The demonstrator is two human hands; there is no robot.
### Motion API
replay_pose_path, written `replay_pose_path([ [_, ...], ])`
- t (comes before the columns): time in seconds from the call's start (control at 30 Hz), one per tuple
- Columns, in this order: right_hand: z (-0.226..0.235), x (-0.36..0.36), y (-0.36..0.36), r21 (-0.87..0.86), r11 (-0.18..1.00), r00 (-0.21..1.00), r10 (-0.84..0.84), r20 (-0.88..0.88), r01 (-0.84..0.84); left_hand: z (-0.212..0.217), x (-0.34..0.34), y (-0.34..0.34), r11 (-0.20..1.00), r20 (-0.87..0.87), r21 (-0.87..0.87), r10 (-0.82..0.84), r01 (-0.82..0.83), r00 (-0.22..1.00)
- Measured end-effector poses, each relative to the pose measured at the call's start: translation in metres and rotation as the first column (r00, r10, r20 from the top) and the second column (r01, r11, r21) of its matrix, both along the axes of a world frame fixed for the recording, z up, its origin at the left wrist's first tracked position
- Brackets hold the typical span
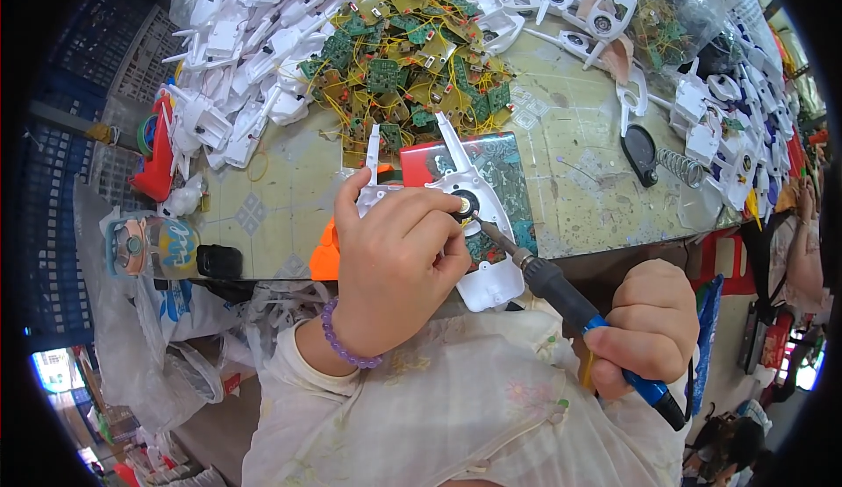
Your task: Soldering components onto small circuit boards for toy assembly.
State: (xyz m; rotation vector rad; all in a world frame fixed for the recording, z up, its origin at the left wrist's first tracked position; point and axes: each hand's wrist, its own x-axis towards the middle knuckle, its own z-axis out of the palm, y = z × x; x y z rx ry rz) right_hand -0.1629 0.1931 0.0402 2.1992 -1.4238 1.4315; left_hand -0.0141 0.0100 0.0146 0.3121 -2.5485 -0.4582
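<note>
From where I sit at the far end of the feed, the work on the shell looks partway along: a round black disc sits in it, the iron has its tip right at the disc's lower edge, and I judge this joint unfinished. Whether the tip touches, I can't tell. I see no board fitted in this shell, though the left hand hides part of it. Plenty seems left overall: loose boards heap at upper centre, more shells fill the upper left, and a few at the upper right show discs of their own. The shell lies at the centre of the frame, over a red-and-green sheet at the near edge of the table. Its long axis runs up the frame, leaning a little left at the top; the slim prong points up, the broad tab down toward the lower edge. The left hand is half curled, fingertips at the disc; I can't tell if they pinch anything. The right hand is closed round the iron's blue handle at the lower right, aiming its tip up and left.
</note>
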Motion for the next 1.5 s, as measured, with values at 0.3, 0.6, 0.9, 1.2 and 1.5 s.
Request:
replay_pose_path([
  [0.3, 0.007, -0.003, -0.003, 0.029, 0.999, 0.999, -0.022, 0.032, 0.021, -0.001, 0.0, 0.0, 1.0, -0.022, 0.017, 0.009, -0.009, 1.0],
  [0.6, -0.007, 0.004, 0.01, 0.012, 0.998, 0.997, -0.064, 0.04, 0.064, -0.001, 0.001, 0.001, 1.0, -0.022, 0.003, 0.022, -0.021, 1.0],
  [0.9, -0.046, 0.0, 0.054, -0.131, 0.622, 0.603, -0.65, 0.463, 0.772, 0.003, -0.002, 0.002, 1.0, -0.011, 0.018, 0.017, -0.017, 1.0],
  [1.2, -0.019, -0.041, 0.102, 0.028, 0.244, 0.191, -0.82, 0.539, 0.969, 0.003, -0.002, 0.004, 0.999, -0.023, 0.028, 0.026, -0.026, 0.999],
  [1.5, -0.082, -0.092, 0.049, 0.284, 0.22, 0.055, -0.869, 0.493, 0.933, -0.004, 0.003, 0.0, 0.999, -0.077, 0.037, 0.004, -0.002, 0.997],
])
